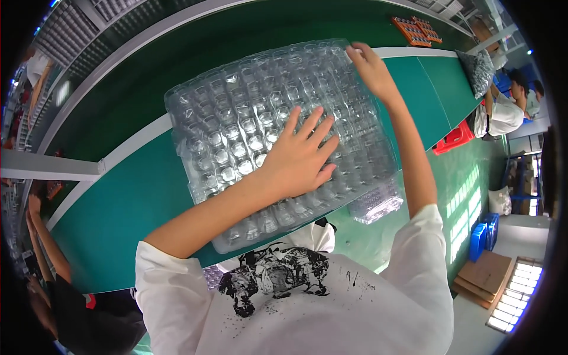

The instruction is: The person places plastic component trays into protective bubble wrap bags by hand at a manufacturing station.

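A large clear plastic blister tray with rows of moulded pockets lies over the green workbench, its near edge reaching toward my body. I cannot tell whether it is one tray or a stack. My left hand rests flat across its middle, fingers spread and pointing away from me. At the tray's far right corner, my right hand has its fingers bent over the edge, holding it.
The green bench top runs left and right. Orange racks sit beyond the metal rail. Below the bench at right is more clear packaging. Co-workers sit at the far right and left; a red stool stands right.
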